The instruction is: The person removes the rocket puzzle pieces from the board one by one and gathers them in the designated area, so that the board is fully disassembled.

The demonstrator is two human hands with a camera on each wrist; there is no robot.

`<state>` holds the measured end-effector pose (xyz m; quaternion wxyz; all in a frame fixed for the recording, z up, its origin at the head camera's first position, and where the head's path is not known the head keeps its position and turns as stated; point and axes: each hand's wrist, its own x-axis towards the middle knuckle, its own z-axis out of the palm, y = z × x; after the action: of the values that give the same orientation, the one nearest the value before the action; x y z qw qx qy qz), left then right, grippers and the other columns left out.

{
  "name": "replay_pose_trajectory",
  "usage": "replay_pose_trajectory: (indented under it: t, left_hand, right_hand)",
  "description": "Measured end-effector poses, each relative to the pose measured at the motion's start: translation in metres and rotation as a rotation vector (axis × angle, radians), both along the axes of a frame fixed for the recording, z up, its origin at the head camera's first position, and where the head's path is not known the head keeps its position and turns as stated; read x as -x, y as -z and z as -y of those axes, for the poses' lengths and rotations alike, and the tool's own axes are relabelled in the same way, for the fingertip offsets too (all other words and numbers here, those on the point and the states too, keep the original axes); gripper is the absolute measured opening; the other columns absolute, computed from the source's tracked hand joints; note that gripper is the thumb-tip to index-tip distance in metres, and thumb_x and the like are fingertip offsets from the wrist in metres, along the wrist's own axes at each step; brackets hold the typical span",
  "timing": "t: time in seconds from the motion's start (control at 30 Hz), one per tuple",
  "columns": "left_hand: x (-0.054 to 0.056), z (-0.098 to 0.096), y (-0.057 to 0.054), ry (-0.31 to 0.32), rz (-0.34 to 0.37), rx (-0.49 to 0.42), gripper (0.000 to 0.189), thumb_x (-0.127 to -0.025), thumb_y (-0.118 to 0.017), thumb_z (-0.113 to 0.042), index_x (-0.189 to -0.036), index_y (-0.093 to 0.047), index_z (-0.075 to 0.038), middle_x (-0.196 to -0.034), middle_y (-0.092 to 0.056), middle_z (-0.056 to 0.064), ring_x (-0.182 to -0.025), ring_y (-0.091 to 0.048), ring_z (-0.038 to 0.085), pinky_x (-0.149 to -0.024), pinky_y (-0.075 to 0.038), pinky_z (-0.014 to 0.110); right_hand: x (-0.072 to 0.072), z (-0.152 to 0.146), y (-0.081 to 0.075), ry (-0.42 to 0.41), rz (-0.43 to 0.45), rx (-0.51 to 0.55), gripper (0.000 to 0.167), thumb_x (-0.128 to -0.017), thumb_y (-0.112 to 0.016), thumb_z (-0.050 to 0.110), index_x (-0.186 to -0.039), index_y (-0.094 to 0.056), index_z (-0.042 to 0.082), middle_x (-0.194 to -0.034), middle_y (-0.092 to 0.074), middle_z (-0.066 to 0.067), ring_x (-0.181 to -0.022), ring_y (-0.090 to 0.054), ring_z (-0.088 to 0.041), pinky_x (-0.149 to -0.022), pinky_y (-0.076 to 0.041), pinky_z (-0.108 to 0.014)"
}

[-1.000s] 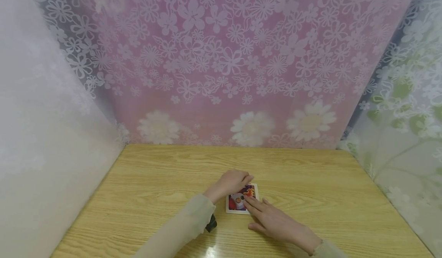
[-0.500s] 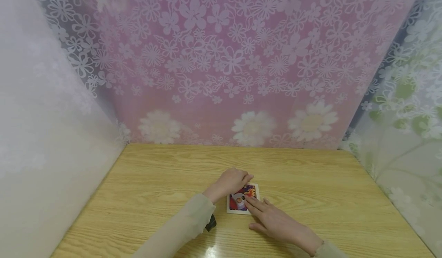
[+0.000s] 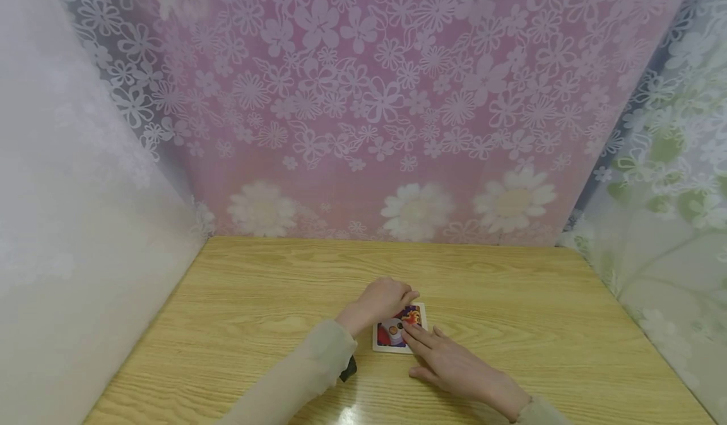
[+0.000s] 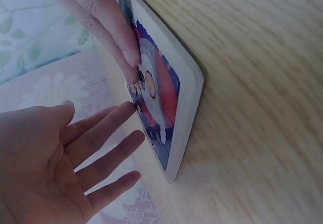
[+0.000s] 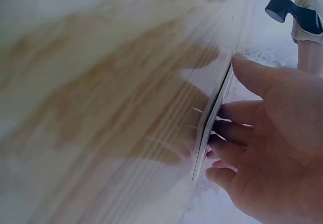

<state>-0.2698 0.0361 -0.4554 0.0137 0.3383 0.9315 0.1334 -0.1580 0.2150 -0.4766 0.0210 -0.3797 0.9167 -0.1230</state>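
A square picture card (image 3: 389,338) with a white border and a red, purple and grey print lies flat on the wooden table. My right hand (image 3: 451,362) rests on its right part, fingers straight and the tips on the print; the thumb is spread near the front edge. Over the far left part reaches my left hand (image 3: 383,299), covering that corner. In the left wrist view, the left hand (image 4: 65,158) has its fingers stretched out, tips right at the card's edge. From the right wrist view, the card (image 5: 214,115) shows edge-on, with a dark line along its side.
The wooden table (image 3: 255,286) extends around the card to a pink flowered backdrop (image 3: 363,96). Pale flowered sheets hang at the left (image 3: 85,191) and right (image 3: 670,191). A black device (image 3: 348,369) is strapped under my left wrist.
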Motion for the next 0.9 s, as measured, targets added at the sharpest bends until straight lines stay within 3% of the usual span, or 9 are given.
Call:
replay_pose_trajectory:
  t: [0.13, 0.23, 0.4, 0.57, 0.9]
  left_hand:
    - [0.002, 0.0, 0.003, 0.002, -0.014, -0.009, 0.037, -0.109, -0.046, -0.037, -0.112, -0.075, -0.016, -0.081, -0.071, -0.006, -0.075, -0.067, 0.01, -0.078, -0.055, 0.029]
    - [0.002, 0.0, 0.003, 0.015, -0.01, -0.02, 0.036, -0.109, -0.046, -0.037, -0.114, -0.075, -0.015, -0.082, -0.071, -0.006, -0.073, -0.065, 0.009, -0.076, -0.054, 0.028]
    - [0.002, -0.002, 0.003, 0.032, 0.033, -0.03, 0.039, -0.11, -0.043, -0.037, -0.123, -0.072, -0.013, -0.106, -0.075, -0.001, -0.096, -0.071, 0.013, -0.09, -0.055, 0.03]
    - [0.005, -0.006, 0.007, 0.045, 0.086, -0.016, 0.047, -0.111, -0.038, -0.04, -0.128, -0.071, -0.011, -0.126, -0.071, 0.003, -0.118, -0.066, 0.018, -0.104, -0.049, 0.032]
    - [0.01, -0.005, 0.013, 0.061, 0.122, -0.022, 0.05, -0.111, -0.035, -0.042, -0.128, -0.072, -0.012, -0.127, -0.07, 0.004, -0.119, -0.064, 0.019, -0.105, -0.048, 0.034]
  right_hand:
    - [0.0, 0.0, 0.002, 0.001, -0.005, -0.006, 0.064, -0.106, -0.051, 0.04, -0.151, -0.042, -0.004, -0.158, -0.038, -0.021, -0.143, -0.042, -0.034, -0.108, -0.039, -0.061]
    - [0.0, 0.0, 0.001, 0.004, -0.007, -0.009, 0.065, -0.106, -0.051, 0.041, -0.151, -0.041, -0.005, -0.158, -0.038, -0.021, -0.143, -0.042, -0.034, -0.108, -0.039, -0.061]
    - [0.0, 0.002, -0.002, 0.013, -0.004, -0.022, 0.065, -0.106, -0.05, 0.042, -0.151, -0.042, -0.005, -0.158, -0.038, -0.022, -0.143, -0.042, -0.035, -0.108, -0.039, -0.062]
    - [0.0, 0.002, -0.003, 0.018, 0.004, -0.029, 0.066, -0.106, -0.05, 0.043, -0.15, -0.043, -0.006, -0.157, -0.039, -0.023, -0.143, -0.042, -0.036, -0.107, -0.039, -0.062]
    - [0.0, 0.002, -0.003, 0.015, 0.007, -0.027, 0.066, -0.106, -0.05, 0.042, -0.15, -0.042, -0.006, -0.158, -0.038, -0.022, -0.143, -0.042, -0.036, -0.107, -0.039, -0.062]
